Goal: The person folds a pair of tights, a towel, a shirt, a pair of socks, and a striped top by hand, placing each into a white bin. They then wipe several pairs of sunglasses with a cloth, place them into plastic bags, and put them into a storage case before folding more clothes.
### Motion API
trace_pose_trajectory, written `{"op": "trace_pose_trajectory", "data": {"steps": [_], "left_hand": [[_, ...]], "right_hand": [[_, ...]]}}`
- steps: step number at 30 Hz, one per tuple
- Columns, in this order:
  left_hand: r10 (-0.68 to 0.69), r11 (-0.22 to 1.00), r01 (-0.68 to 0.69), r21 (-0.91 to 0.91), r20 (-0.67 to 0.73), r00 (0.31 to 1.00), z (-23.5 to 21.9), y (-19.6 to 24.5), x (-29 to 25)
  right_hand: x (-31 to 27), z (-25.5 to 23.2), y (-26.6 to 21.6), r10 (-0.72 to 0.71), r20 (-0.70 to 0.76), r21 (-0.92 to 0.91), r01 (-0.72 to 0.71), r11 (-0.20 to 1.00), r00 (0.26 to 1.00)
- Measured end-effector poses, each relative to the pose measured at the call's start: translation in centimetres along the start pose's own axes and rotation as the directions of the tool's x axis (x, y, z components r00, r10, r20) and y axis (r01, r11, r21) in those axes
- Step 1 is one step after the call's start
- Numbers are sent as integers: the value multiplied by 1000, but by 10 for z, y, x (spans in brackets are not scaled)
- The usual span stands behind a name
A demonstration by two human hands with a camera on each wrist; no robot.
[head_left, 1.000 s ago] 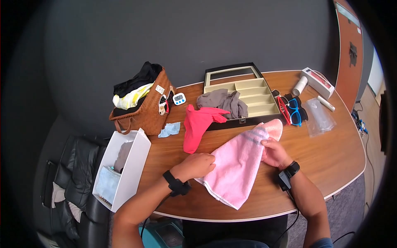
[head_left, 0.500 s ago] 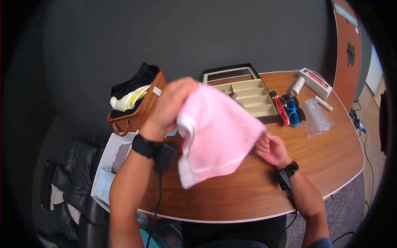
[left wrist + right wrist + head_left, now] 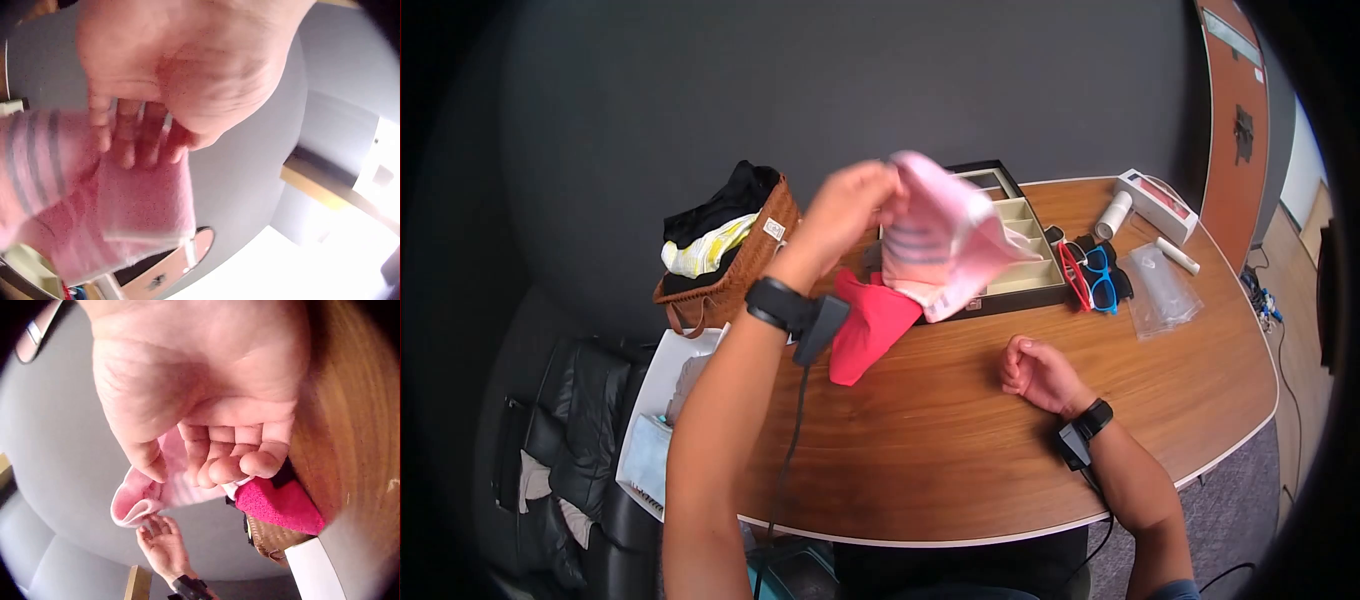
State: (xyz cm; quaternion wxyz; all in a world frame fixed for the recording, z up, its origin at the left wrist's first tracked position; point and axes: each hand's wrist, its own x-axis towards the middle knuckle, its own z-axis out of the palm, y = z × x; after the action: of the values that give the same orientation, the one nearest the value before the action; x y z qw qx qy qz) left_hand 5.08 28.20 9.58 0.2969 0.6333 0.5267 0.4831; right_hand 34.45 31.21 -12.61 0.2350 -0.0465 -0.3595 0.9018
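Towel (image 3: 940, 235), pink with grey stripes near one end, hangs in the air above the far side of the surface (image 3: 960, 430), bunched rather than spread, so I see it as carried, not laid out. My left hand (image 3: 855, 205) holds it up high by one edge; in the left wrist view the fingers (image 3: 134, 134) curl onto the cloth and pinch it against the palm, which is why the rest droops in loose folds below the grip. The lower corner hangs just over the front edge of the open divided box (image 3: 1025, 265), though I cannot tell whether it touches.

My right hand (image 3: 1032, 372) rests on the surface nearer to me, well apart from the towel. Its fingers (image 3: 231, 456) are loosely curled toward the palm and hold nothing, as if just parked there.

Below the raised towel lies a red cloth (image 3: 868, 325), draped from the box's front down onto the wood. Just right of the box sit red and blue sunglasses (image 3: 1092, 272) side by side, then a clear plastic bag (image 3: 1162, 290), a white tube (image 3: 1111, 212) and a small white box (image 3: 1155, 197) near the far edge. To the left stands a woven basket (image 3: 735, 265) stuffed with black and yellow clothes, and beside the surface's left edge a white bin (image 3: 662, 400) holds more folded cloth.
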Motion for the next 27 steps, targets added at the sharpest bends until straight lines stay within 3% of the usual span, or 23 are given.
{"op": "trace_pose_trajectory", "data": {"steps": [1, 3, 5, 7, 11, 13, 14, 15, 16, 17, 18, 19, 20, 23, 24, 27], "left_hand": [[-87, 981, 77, 179, 50, 995, -2, -16, -10], [-153, 885, 93, 457, 95, 984, -4, -56, -33], [-291, 679, 140, 721, 89, 952, -3, -86, -63], [-192, 532, 60, 845, 51, 980, 2, -125, -97], [-251, 514, 138, 847, -6, 968, -3, -145, -103], [-184, 615, 154, 773, -49, 982, -11, -141, -97], [-84, 605, 72, 793, -26, 996, -18, -152, -92], [-82, 602, 79, 794, -37, 996, -23, -146, -87], [-221, 786, 273, 554, -161, 962, -28, -138, -80], [-380, 869, 432, 243, -232, 895, -32, -130, -73], [-232, 917, 321, 236, -339, 912, -39, -134, -67], [-81, 948, 207, 243, -444, 892, -48, -140, -62], [-32, 988, 107, 107, -542, 840, -56, -148, -57], [75, 984, 21, 178, -517, 853, -76, -164, -55], [-19, 977, 121, 177, -490, 871, -79, -140, -68], [-82, 964, 177, 197, -412, 908, -119, -115, -107]], "right_hand": [[1, 0, 1, 1, 1, 1, -1, 1000, 1000], [1, 0, 2, 13, -18, -68, -15, 998, 1000], [1, 4, 2, 15, -9, -82, -16, 996, 1000], [2, 7, 2, 19, 5, -100, -18, 995, 1000], [2, 7, 3, 55, -15, -109, -57, 992, 998], [1, 6, 5, 60, -12, -120, -61, 991, 998], [1, 5, 5, 62, -29, -131, -66, 989, 998], [2, 5, 6, 63, -44, -144, -69, 987, 997], [2, 5, 6, 67, -34, -148, -71, 986, 997], [1, 4, 6, 73, -48, -154, -80, 985, 996], [1, 4, 6, 82, -63, -160, -91, 983, 995], [0, 5, 6, 93, -52, -163, -100, 982, 994], [0, 6, 6, 91, -63, -172, -100, 980, 994], [0, 6, 8, 105, -61, -161, -114, 980, 993], [-1, 5, 9, 102, -70, -194, -114, 974, 992], [-3, -1, 10, 116, -68, -205, -127, 970, 991]]}}
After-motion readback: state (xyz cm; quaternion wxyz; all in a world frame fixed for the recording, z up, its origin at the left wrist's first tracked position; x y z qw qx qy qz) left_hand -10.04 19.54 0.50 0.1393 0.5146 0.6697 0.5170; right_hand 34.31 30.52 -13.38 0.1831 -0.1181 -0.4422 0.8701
